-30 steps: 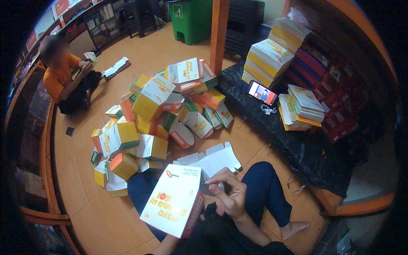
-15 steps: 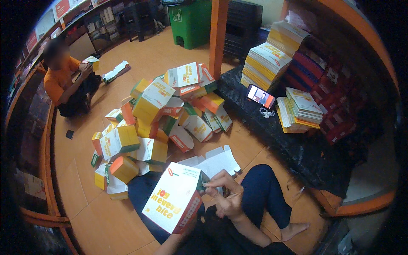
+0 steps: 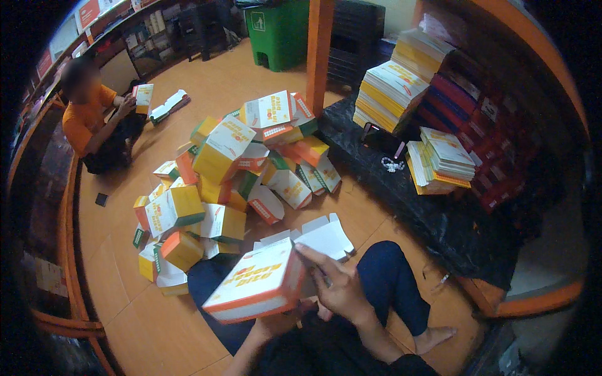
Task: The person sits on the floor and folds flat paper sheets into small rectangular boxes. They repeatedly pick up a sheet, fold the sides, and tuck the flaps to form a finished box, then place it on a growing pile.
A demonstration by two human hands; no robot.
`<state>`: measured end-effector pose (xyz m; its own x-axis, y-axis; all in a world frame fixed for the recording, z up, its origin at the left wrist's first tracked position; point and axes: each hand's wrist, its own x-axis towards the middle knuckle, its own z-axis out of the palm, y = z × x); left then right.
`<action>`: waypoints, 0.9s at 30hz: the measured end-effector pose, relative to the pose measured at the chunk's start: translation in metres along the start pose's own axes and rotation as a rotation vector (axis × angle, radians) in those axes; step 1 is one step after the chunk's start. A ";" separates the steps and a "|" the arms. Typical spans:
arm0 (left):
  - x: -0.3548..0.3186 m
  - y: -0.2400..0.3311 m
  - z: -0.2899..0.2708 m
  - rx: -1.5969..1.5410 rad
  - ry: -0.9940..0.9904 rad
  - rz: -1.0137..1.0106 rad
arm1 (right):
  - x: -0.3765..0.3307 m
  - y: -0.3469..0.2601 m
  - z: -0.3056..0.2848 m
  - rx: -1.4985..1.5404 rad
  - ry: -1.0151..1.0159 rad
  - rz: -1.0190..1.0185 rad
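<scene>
The left hand is clamped on a paperboard box, from the near side and below. The box is held tilted above the person's crossed legs; its white top has yellow and red print, and its near side carries an orange border. The right hand is at the right side of the box, with the index finger extended to the far right edge of the top; I cannot tell if its fingers pinch a flap there.

Just beyond the box, an unfolded white carton lies on the tiled floor. Farther, to the left, there is a heap of folded boxes in white, yellow, orange and green. At the far left, a co-worker in an orange shirt sits and holds a similar box. On the right, a black plastic sheet bears a tall stack of flat cartons and a smaller stack.
</scene>
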<state>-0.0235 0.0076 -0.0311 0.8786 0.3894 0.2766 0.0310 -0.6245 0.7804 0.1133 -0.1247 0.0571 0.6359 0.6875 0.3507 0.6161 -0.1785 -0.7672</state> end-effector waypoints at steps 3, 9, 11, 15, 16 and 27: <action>0.002 -0.002 -0.004 -0.006 -0.054 0.012 | 0.004 -0.003 -0.005 0.127 0.076 0.077; 0.002 -0.003 -0.004 -0.020 -0.081 -0.001 | -0.003 -0.008 0.009 0.307 0.196 0.268; 0.003 -0.002 -0.001 -0.029 -0.078 -0.006 | -0.006 -0.007 0.012 0.354 0.264 0.241; 0.007 -0.001 0.005 -0.041 -0.071 -0.005 | -0.006 -0.010 0.013 0.383 0.386 0.244; 0.008 -0.001 0.007 -0.043 -0.075 -0.007 | -0.005 -0.010 0.012 0.319 0.423 0.213; -0.033 -0.034 0.024 0.030 -0.280 -0.210 | 0.001 -0.011 0.008 -0.002 0.394 -0.188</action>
<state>-0.0418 -0.0006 -0.0802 0.9480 0.3134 -0.0555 0.2351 -0.5721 0.7858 0.1034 -0.1160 0.0619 0.6414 0.3872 0.6624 0.7386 -0.0780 -0.6696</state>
